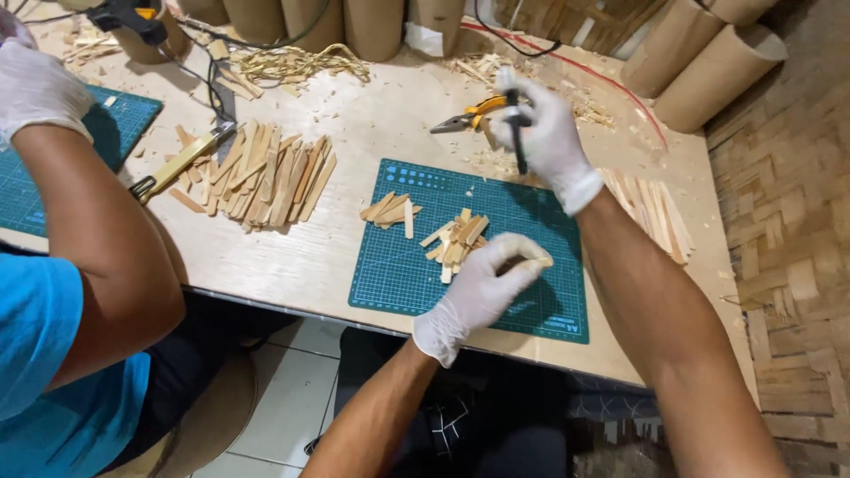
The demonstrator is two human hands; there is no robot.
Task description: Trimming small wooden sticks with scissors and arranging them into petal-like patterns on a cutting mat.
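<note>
My right hand [547, 133], in a white glove, grips a pair of cutting pliers [474, 115] with yellow and black handles above the far edge of a green cutting mat [398, 265]. The plier jaws point left. My left hand [478, 288], also gloved, rests on the mat's near part and pinches a small wooden piece [541, 261] between its fingertips. Just left of that hand lies a small heap of short wooden pieces [456, 241], and a second small group of cut sticks [390, 210] lies further left on the mat.
A co-worker in a blue shirt sits at left, their gloved hand [34, 88] over another green mat [133, 119]. Flat sticks [270, 173] and a yellow utility knife [177, 164] lie between. More sticks [655, 212] lie right. Cardboard tubes [372, 26] line the back.
</note>
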